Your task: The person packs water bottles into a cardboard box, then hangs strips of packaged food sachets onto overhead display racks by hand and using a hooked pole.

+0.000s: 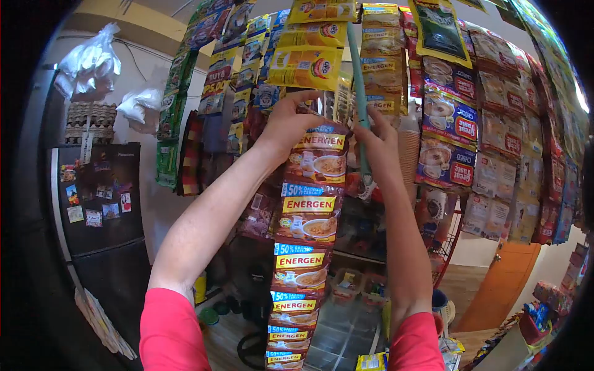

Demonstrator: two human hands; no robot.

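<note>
Strip of Energen sachets held up at arm's length, with clock positions read from the middle of my view. The strip [307, 213] hangs face-on from just under 12 o'clock down to 6 o'clock, its brown packets joined end to end and the lowest ones running toward the floor. My left hand [288, 123], at 12 o'clock, has its fingers curled and its thumb brought in, pinching the strip's top edge just below the yellow sachets [306, 69]. My right hand [378, 141], at 2 o'clock, is bent in close about a slender green rod [359, 86] beside that edge; whether it grips the rod, the strip or both I cannot tell. Farther out at 2 o'clock hang purple choco packs [447, 117], and the dark refrigerator [102, 216] stands at 9 o'clock. In handling, I judge the strip light for its length, limp along the joins and plumper within each packet; the glossy film is probably slippery, and the joins may tear if jerked. The best hold is likely the flat seal at the top, thumb against fingers, with a second hold on a packet's side edge to check swinging.
</note>
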